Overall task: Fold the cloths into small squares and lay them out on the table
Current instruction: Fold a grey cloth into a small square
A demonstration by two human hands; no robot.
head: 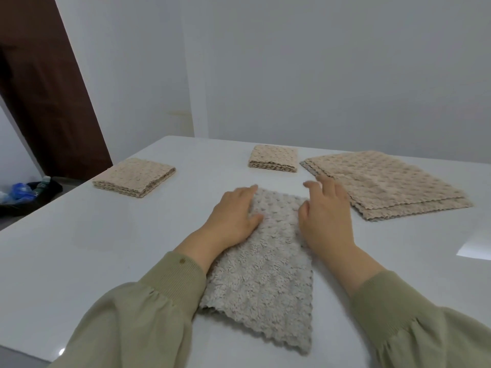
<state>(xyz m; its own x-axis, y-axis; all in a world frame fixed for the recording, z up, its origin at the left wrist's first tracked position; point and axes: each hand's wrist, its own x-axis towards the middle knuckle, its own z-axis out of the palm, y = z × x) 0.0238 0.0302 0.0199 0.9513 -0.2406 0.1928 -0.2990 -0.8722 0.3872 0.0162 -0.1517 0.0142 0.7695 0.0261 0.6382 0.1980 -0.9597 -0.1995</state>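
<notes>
Flat and unclenched, left hand [233, 216] and right hand [327, 217] press the grey cloth [263, 272]. Advise aligning edges squarely before folding across.

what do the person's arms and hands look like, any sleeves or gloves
Both arms wear long sage-green sleeves. The left sleeve and right sleeve are loose fabric gathered into ribbed knit cuffs of the same green. The left cuff carries a small brownish spot. The left hand and right hand are bare: no gloves, rings or watch in view.
</notes>
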